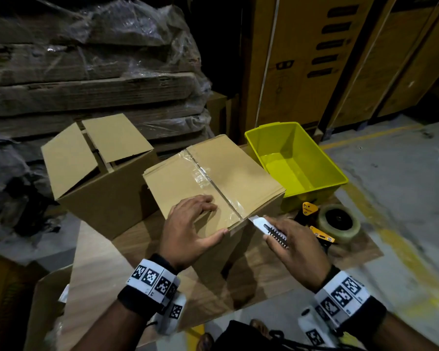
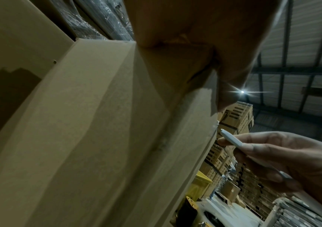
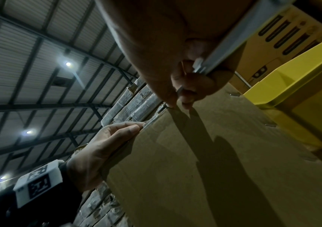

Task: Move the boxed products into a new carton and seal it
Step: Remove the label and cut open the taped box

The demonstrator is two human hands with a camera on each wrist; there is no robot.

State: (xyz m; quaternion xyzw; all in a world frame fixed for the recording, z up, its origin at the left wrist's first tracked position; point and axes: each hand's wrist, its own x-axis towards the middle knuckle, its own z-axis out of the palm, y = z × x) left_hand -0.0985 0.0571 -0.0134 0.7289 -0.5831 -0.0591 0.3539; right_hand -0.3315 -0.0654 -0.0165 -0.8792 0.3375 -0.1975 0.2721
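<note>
A taped-shut brown carton [image 1: 238, 171] stands in the middle, with clear tape [image 1: 208, 178] along its top seam. My left hand [image 1: 190, 224] lies flat on its near top, thumb against the front edge. My right hand [image 1: 297, 247] grips a white box cutter [image 1: 269, 229]; its tip touches the near end of the taped seam. In the left wrist view the cutter [image 2: 232, 139] sits beside the carton's corner [image 2: 212, 126]. In the right wrist view the blade [image 3: 179, 89] meets the carton edge. A second carton [image 1: 96, 178] stands to the left, flaps open.
A yellow plastic bin [image 1: 325, 168] sits right of the sealed carton. A tape dispenser with a clear roll [image 1: 337, 221] lies below the bin. Wrapped flat cardboard stacks [image 1: 86, 72] rise behind, tall printed cartons [image 1: 314, 59] at the back right. Flat cardboard [image 1: 99, 262] covers the floor.
</note>
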